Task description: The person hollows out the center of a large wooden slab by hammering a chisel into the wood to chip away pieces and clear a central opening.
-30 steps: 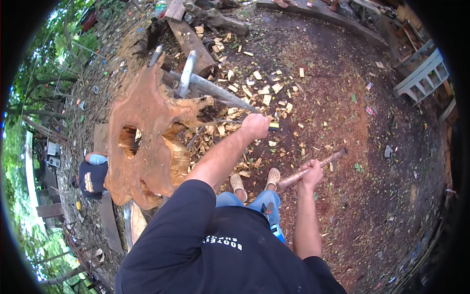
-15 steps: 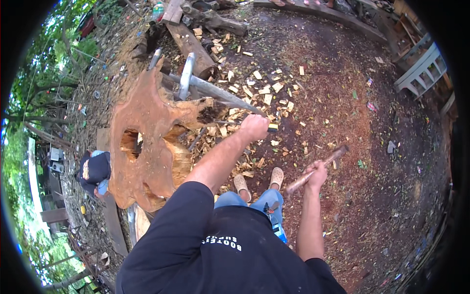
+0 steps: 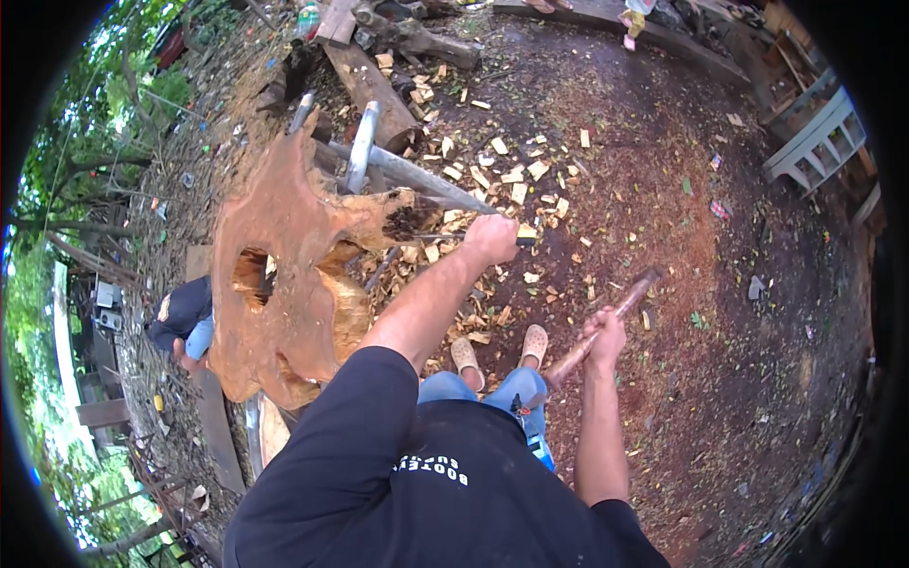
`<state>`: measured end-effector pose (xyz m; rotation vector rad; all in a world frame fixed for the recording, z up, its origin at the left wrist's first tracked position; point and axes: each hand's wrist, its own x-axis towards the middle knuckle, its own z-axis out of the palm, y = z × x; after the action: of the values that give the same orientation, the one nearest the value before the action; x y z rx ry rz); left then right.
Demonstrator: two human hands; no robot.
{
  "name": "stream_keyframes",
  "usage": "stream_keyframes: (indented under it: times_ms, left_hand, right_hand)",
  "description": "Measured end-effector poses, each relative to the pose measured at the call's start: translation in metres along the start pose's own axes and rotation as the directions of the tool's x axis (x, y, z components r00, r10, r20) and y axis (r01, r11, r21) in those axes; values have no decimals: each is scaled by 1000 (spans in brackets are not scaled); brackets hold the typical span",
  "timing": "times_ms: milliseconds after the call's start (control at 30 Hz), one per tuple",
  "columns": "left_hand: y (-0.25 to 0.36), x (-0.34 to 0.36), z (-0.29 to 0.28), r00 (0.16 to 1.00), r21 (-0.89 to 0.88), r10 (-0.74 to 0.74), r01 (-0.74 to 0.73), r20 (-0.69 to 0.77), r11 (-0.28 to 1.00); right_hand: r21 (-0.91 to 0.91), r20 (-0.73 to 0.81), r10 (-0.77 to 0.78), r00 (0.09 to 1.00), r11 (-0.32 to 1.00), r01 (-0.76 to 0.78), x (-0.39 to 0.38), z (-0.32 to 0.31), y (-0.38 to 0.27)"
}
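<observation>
My left hand [image 3: 492, 239] is closed around the handle of a chisel [image 3: 441, 236]. Its thin metal shaft points left toward the dark, rough end of a branch of a large reddish-brown wood slab [image 3: 284, 204]. The slab has a cut-through hole and pale, freshly cut hollows along its right side. My right hand [image 3: 604, 339] grips a thick wooden stick [image 3: 637, 291] around its middle. The stick is held slantwise, apart from the chisel, to the right of my legs.
Pale wood chips [image 3: 519, 192] litter the ground past my left hand. Metal pipes [image 3: 361, 147] and logs [image 3: 371, 95] lie beyond the slab. Another person [image 3: 185, 317] bends at the slab's left side. A small person's leg [image 3: 632, 30] shows near a far plank [image 3: 663, 45].
The stick has tilted steeper in my right hand, which has shifted slightly left. My left hand has hardly moved. The person at left has shifted, and a small leg has come into view at the top.
</observation>
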<state>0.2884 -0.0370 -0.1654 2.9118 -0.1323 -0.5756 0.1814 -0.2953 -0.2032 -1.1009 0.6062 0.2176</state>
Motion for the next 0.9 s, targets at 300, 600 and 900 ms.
stream_keyframes:
  times_ms: [300,600,900]
  left_hand:
    - [8,-12,0,995,38,8,-11,95,999]
    - [-5,-16,13,998,52,46,-49,53,997]
    - [-6,-12,10,995,68,88,-91,38,994]
  right_hand:
    - [-275,334,256,907,947,-167,-30,55,58]
    - [193,-68,-5,998,981,18,-24,16,16]
    - [-229,307,181,934,967,-113,-40,66,80]
